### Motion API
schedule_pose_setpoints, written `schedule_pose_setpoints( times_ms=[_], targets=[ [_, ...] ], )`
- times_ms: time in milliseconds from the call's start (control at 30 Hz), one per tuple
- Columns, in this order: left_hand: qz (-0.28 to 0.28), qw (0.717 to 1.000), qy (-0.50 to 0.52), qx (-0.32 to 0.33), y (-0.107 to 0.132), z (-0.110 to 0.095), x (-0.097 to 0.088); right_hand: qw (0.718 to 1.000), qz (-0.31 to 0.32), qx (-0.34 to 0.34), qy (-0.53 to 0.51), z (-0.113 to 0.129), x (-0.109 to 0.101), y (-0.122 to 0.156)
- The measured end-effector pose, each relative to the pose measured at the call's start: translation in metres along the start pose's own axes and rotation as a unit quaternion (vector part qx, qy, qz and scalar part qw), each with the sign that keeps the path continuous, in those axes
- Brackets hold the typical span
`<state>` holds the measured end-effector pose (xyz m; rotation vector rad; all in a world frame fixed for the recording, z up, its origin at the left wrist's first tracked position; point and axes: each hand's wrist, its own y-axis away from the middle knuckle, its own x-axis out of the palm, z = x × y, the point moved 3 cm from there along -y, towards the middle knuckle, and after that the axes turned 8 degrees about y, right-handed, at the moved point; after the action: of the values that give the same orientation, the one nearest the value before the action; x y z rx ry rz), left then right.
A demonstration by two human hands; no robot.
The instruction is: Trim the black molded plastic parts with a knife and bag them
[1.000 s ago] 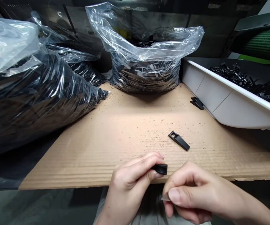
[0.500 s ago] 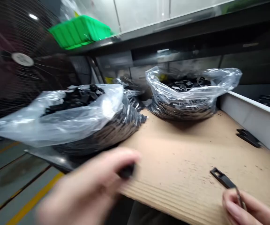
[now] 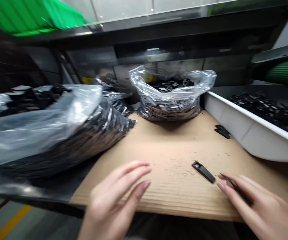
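Hovering over the near edge of the cardboard-covered bench [image 3: 164,146], the left hand [image 3: 116,196] is released, fingers spread and holding nothing; the right hand [image 3: 256,206] lies flat with a thin dark blade [image 3: 236,190] resting along its fingers, whether pinched I cannot tell. One loose black clip [image 3: 204,171] lies on the cardboard just beside the right fingertips, apart from them; to lift it cleanly, I judge, pinch its narrow sides and keep the blade's edge turned away from the other hand. Counted: one clip near the hands, one small dark cluster [image 3: 222,131] by the tray [image 3: 246,133], one white tray of parts, at least two bags, one at the back [image 3: 171,96] and one left [image 3: 49,130].
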<state>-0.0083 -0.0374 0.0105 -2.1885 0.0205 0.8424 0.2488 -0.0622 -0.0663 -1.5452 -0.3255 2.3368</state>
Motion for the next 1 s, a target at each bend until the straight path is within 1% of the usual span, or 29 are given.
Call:
schedule_pose_setpoints(
  times_ms=[33, 67, 100, 133, 200, 267, 333, 367, 400, 433, 467, 500, 533, 567, 600, 633, 667, 700, 767, 833, 933, 1000],
  targets=[
    [0.048, 0.998, 0.045, -0.013, 0.006, 0.000, 0.019, 0.999, 0.019, -0.001, 0.043, -0.005, -0.001, -0.006],
    [0.091, 0.992, 0.085, -0.026, 0.010, -0.001, 0.037, 0.997, 0.026, 0.006, 0.067, -0.007, -0.001, -0.011],
    [0.119, 0.985, 0.115, -0.040, 0.010, -0.001, 0.051, 0.996, 0.032, 0.013, 0.082, -0.006, -0.001, -0.016],
    [0.140, 0.980, 0.135, -0.051, 0.009, 0.000, 0.062, 0.995, 0.036, 0.019, 0.089, -0.003, 0.000, -0.020],
    [0.172, 0.970, 0.158, -0.066, 0.006, -0.001, 0.077, 0.996, 0.037, 0.026, 0.083, 0.010, 0.002, -0.024],
    [0.182, 0.963, 0.177, -0.092, 0.003, -0.001, 0.085, 0.997, 0.036, 0.026, 0.056, 0.026, 0.001, -0.022],
    [0.173, 0.949, 0.218, -0.146, 0.002, -0.001, 0.088, 0.999, 0.031, 0.020, 0.018, 0.041, -0.002, -0.016],
    [0.171, 0.935, 0.255, -0.179, 0.002, -0.001, 0.089, 0.999, 0.028, 0.011, -0.015, 0.048, -0.003, -0.012],
    [0.170, 0.914, 0.299, -0.214, 0.003, -0.001, 0.090, 0.998, 0.027, -0.004, -0.055, 0.053, -0.004, -0.008],
    [0.172, 0.892, 0.339, -0.247, 0.004, -0.001, 0.091, 0.995, 0.023, -0.024, -0.093, 0.057, -0.004, -0.004],
    [0.170, 0.875, 0.365, -0.269, 0.004, -0.001, 0.091, 0.991, 0.016, -0.047, -0.122, 0.060, -0.004, 0.000],
    [0.163, 0.873, 0.368, -0.276, 0.004, 0.000, 0.090, 0.988, 0.005, -0.072, -0.133, 0.060, -0.005, 0.003],
    [0.148, 0.887, 0.345, -0.267, 0.005, 0.002, 0.087, 0.988, -0.007, -0.097, -0.122, 0.060, -0.005, 0.005],
    [0.135, 0.913, 0.300, -0.241, 0.005, 0.004, 0.083, 0.988, -0.018, -0.124, -0.089, 0.058, -0.005, 0.006],
    [0.133, 0.940, 0.241, -0.202, 0.006, 0.005, 0.080, 0.988, -0.021, -0.146, -0.044, 0.056, -0.005, 0.007],
    [0.140, 0.960, 0.182, -0.158, 0.008, 0.007, 0.079, 0.987, -0.013, -0.163, 0.003, 0.054, -0.004, 0.006],
    [0.154, 0.972, 0.130, -0.117, 0.010, 0.008, 0.078, 0.984, 0.001, -0.174, 0.045, 0.051, -0.002, 0.005],
    [0.169, 0.978, 0.090, -0.084, 0.013, 0.009, 0.079, 0.980, 0.022, -0.179, 0.081, 0.049, 0.000, 0.003],
    [0.181, 0.981, 0.047, -0.045, 0.018, 0.010, 0.081, 0.976, 0.060, -0.172, 0.123, 0.047, 0.004, -0.001],
    [0.174, 0.983, 0.039, -0.030, 0.022, 0.010, 0.083, 0.975, 0.078, -0.165, 0.129, 0.048, 0.007, -0.003],
    [0.164, 0.985, 0.042, -0.022, 0.023, 0.008, 0.084, 0.979, 0.077, -0.157, 0.106, 0.052, 0.011, -0.004],
    [0.157, 0.987, 0.044, -0.012, 0.023, 0.006, 0.083, 0.983, 0.081, -0.137, 0.094, 0.053, 0.012, -0.004]
  ],
)
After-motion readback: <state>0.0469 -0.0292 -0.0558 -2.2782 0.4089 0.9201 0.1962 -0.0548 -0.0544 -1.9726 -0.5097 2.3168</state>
